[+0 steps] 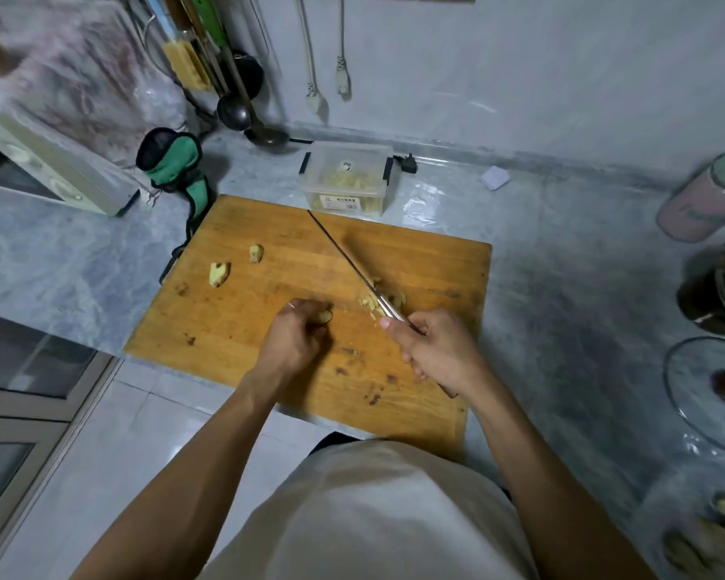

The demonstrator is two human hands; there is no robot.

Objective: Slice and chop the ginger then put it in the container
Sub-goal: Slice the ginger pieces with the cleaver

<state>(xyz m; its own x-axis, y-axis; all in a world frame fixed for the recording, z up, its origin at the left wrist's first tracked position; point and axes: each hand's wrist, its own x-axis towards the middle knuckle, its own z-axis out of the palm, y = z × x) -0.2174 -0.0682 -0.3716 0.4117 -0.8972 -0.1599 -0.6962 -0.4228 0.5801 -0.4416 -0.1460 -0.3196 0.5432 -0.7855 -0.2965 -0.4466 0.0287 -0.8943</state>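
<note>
A person in a pale shirt is standing at a grey marble counter (561, 265) with a big brown wooden cutting board (268, 328) lying flat on it. The right hand (436, 349) is curling its fingers tight around the handle of a long thin silver knife (344, 257). The blade is pointing up and to the left across the board, and its lower part is sitting over a little heap of chopped yellow ginger (379, 301) near the middle of the board. The left hand (296, 334) is resting on the board just left of that heap, with its fingers bent around a small yellow ginger piece (324, 316). So both grips are holding something: the right one the knife, the left one the ginger bit.

Two more small lumps of ginger (219, 273) are lying apart on the left side of the board, well away from the hands.

A clear plastic box with black clips (346, 177) is sitting on the counter just past the far edge of the board. Some yellow ginger bits are showing inside it, and its lid looks on.

A green and black cloth bag (174, 161) is standing near the board's far left corner. Dark metal ladles (235, 110) are hanging against the wall behind it. A pink and green tin (708, 194) is leaning at the right edge.
</note>
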